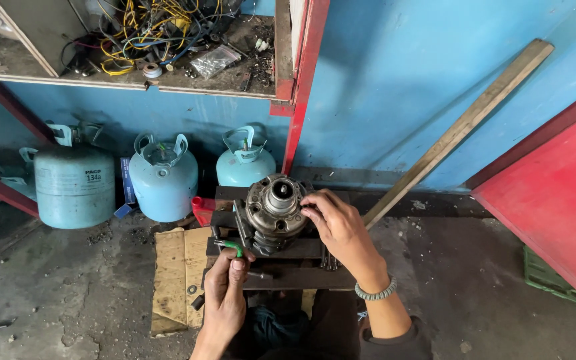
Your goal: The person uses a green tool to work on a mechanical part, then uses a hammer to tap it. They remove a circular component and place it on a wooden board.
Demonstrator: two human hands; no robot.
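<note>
A round, greasy metal compressor point(273, 210) stands upright on a dark metal stand point(281, 273), its shaft end facing up. My right hand point(337, 225) rests on its right rim, fingers curled over the edge. My left hand point(225, 293) grips a green-handled L-shaped key point(229, 245) whose bent end meets the lower left side of the compressor. A beaded bracelet is on my right wrist.
Three pale blue gas cylinders point(163, 177) stand against the blue wall. A shelf point(128, 81) above holds tangled wires. A wooden plank point(465, 123) leans on the wall, a red panel point(555, 200) is at right, and a wooden board point(176, 277) lies beside the stand.
</note>
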